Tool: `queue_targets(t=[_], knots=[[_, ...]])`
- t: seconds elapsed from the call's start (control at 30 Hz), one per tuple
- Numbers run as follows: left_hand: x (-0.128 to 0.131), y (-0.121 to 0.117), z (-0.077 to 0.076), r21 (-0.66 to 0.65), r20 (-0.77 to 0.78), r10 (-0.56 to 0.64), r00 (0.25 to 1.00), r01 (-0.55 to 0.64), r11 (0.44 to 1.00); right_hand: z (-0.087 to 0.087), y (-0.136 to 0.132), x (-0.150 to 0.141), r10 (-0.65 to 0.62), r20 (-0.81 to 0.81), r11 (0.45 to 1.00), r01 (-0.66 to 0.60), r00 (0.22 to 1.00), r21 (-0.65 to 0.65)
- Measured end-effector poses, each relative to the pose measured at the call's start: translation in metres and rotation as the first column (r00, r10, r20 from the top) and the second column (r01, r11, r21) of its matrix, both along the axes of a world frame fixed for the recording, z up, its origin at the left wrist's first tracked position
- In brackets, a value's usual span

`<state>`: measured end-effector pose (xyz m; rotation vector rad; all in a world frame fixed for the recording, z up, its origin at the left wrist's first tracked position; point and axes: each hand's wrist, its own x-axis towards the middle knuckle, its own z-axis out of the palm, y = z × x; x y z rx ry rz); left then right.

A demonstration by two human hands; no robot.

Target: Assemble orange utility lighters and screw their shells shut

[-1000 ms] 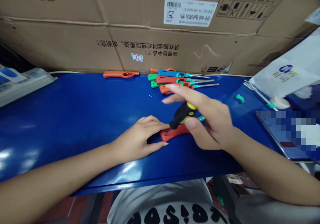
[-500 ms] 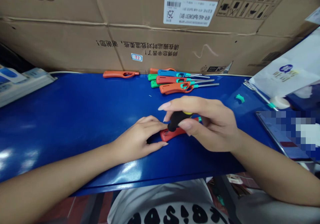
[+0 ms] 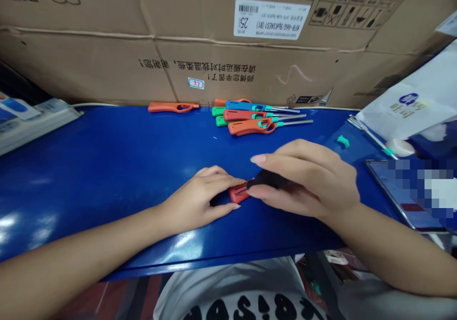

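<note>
A red lighter [image 3: 238, 193] lies on the blue table, its handle end toward my left hand [image 3: 204, 194]. The thumb and index finger of that hand close on this end from both sides. In my right hand [image 3: 310, 179] is a screwdriver with a black handle [image 3: 269, 179], held at a low slant between thumb and fingers. Its thin metal shaft reaches to the slot at the lighter's end; I cannot tell how deep the tip sits. The right hand hides the rest of the red lighter.
Several long-necked lighters [image 3: 250, 115] are piled near the cardboard box [image 3: 200, 48]. An orange lighter body [image 3: 173, 107] lies left of them. To the right are a small teal piece [image 3: 343, 141], a metal rod [image 3: 371, 134], a white bag [image 3: 396, 96] and a phone-like screen [image 3: 403, 196].
My right hand has moved right and tipped the screwdriver from a steeper angle to nearly flat over the red lighter. My left hand stays in place.
</note>
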<state>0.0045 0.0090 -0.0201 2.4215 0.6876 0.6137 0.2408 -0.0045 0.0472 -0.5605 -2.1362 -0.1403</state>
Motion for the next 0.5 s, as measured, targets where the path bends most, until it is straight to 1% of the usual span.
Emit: queue_targets(t=[0.03, 0.07, 0.13, 0.17, 0.2, 0.23, 0.3, 0.37, 0.4, 0.43, 0.5], knots=[[-0.0001, -0.0001, 0.0, 0.0, -0.003, 0.0, 1.0, 0.0, 1.0, -0.0007, 0.0004, -0.0004, 0.012, 0.001, 1.0, -0.012, 1.0, 0.009], [-0.0001, -0.0002, 0.0002, -0.002, -0.007, 0.003, 1.0, -0.003, 1.0, -0.0015, 0.001, -0.0015, 0.051, -0.012, 0.999, -0.051, 0.999, -0.019], [0.0002, -0.0004, 0.0012, -0.001, -0.006, 0.009, 1.0, -0.009, 1.0, -0.003, 0.0023, -0.005, 0.147, -0.054, 0.978, -0.153, 0.988, -0.141], [0.0005, -0.0004, 0.0018, 0.002, -0.004, 0.009, 1.0, -0.009, 1.0, -0.0037, 0.0026, -0.0068, 0.18, -0.079, 0.964, -0.192, 0.98, -0.186], [0.0009, -0.0004, 0.0026, 0.003, 0.0, 0.007, 1.0, -0.007, 1.0, -0.0041, 0.0026, -0.008, 0.189, -0.095, 0.958, -0.205, 0.977, -0.199], [0.0013, -0.0004, 0.0033, 0.003, 0.006, 0.003, 1.0, -0.003, 1.0, -0.0044, 0.0023, -0.0084, 0.161, -0.1, 0.967, -0.177, 0.982, -0.183], [0.0019, -0.0002, 0.0046, -0.007, 0.015, -0.005, 1.0, 0.005, 1.0, -0.0046, 0.0012, -0.0071, 0.033, -0.106, 0.996, -0.041, 0.994, -0.077], [0.0021, 0.0, 0.0052, -0.024, 0.019, -0.009, 1.0, 0.009, 1.0, -0.005, 0.0006, -0.0047, -0.087, -0.086, 0.996, 0.088, 0.993, 0.014], [0.002, 0.0001, 0.0051, -0.03, 0.017, -0.009, 1.0, 0.01, 1.0, -0.0055, 0.0009, -0.004, -0.101, -0.081, 0.994, 0.104, 0.992, 0.033], [0.0018, 0.0001, 0.0048, -0.03, 0.016, -0.006, 1.0, 0.007, 1.0, -0.0061, 0.0015, -0.004, -0.078, -0.078, 0.997, 0.08, 0.994, 0.023], [0.0012, 0.0001, 0.0035, -0.016, 0.014, 0.006, 1.0, -0.005, 1.0, -0.0074, 0.0032, -0.006, 0.027, -0.089, 0.997, -0.034, 0.996, -0.073]])
